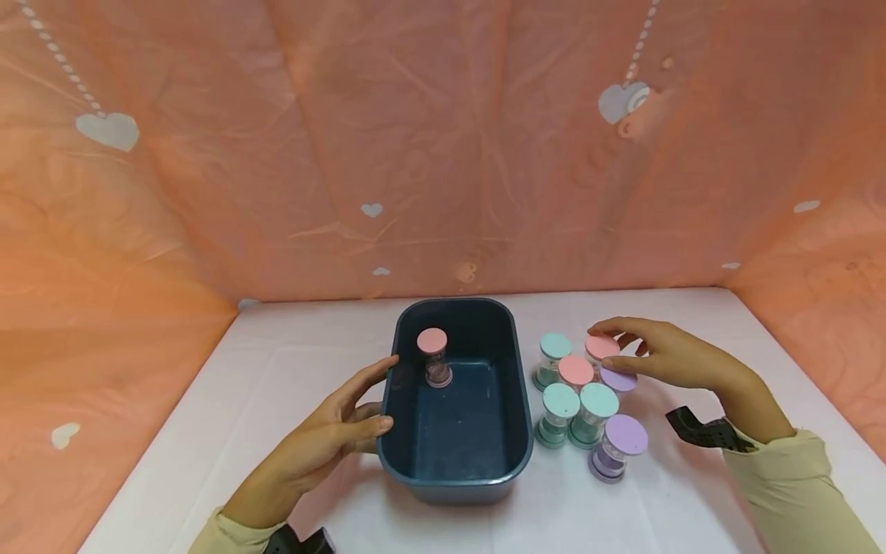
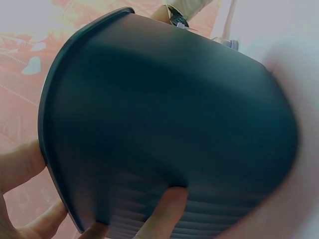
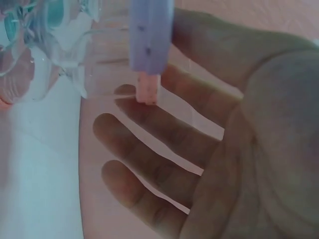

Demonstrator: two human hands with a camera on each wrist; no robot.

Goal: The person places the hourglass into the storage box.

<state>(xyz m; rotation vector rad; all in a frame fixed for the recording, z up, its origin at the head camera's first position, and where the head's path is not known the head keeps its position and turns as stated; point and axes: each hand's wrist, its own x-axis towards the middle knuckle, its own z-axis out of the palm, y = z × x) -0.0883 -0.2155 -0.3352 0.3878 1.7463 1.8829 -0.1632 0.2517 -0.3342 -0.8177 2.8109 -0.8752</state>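
Note:
A dark blue bin [image 1: 457, 454] stands before me, and a pink-capped hourglass [image 1: 438, 365] stands inside it. My left hand [image 1: 321, 435] rests against the bin's left side, fingers extended, fingertips at the rim and wall; the left wrist view shows its thumb [image 2: 167, 211] on the outer wall. To the right of the bin, my right hand [image 1: 664, 354] reaches over a cluster of hourglasses. Its index finger and thumb lie around the cap of the rear pink hourglass [image 1: 602, 346], fingers spread rather than curled. A purple-capped hourglass [image 1: 619, 380] sits partly hidden under that thumb.
Green-capped hourglasses [image 1: 561, 400], another pink one [image 1: 576, 371] and a front purple one [image 1: 625, 436] stand close together beside the bin's right wall. White cloth [image 1: 311, 346] covers the table. An orange curtain [image 1: 443, 154] with pale hearts encloses the back and sides.

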